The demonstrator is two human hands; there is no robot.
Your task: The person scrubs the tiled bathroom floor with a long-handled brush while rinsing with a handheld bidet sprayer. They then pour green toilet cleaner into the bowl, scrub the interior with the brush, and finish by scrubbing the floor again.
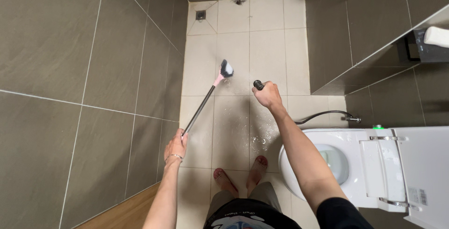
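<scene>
- The left hand (175, 147) wraps its fingers around the end of a long brush (206, 99).
- A white toilet (365, 163) with a small striped label stands just right.
- The right hand (267, 94) grips a dark spray nozzle (258, 84) over the wet floor (266, 51).
- The brush's bristles rest on the tiles farther out.

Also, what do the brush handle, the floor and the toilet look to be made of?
Brush handle: likely metal, a dark shaft with a thin sheen, held by the left hand. Floor: matte beige ceramic tile with grout lines. Toilet: glossy white, the bowl probably ceramic, the lid possibly plastic.
</scene>
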